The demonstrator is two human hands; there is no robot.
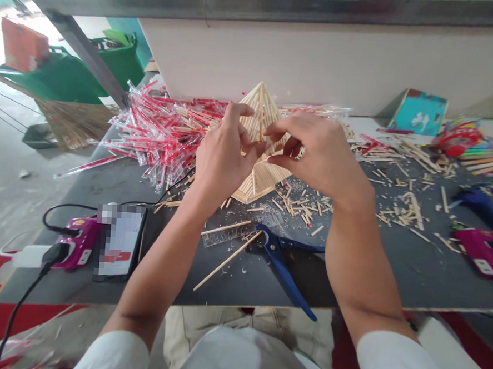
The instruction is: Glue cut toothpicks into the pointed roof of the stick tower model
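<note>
White shirt [240,354], stick spire [260,113] vertically upward.

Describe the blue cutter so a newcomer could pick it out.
On the dark table, find the peaked stick model between the left hand and right hand. Nearer the camera lies the blue cutter, a pale stick at its head, one handle overhanging the near edge. Its long spread handles set it apart from the blue object at far right.

Arms [357,247] extend; left grip [223,155], right grip [321,153] seemingly half-curled.

Stick model [260,112], probably half hidden
</note>
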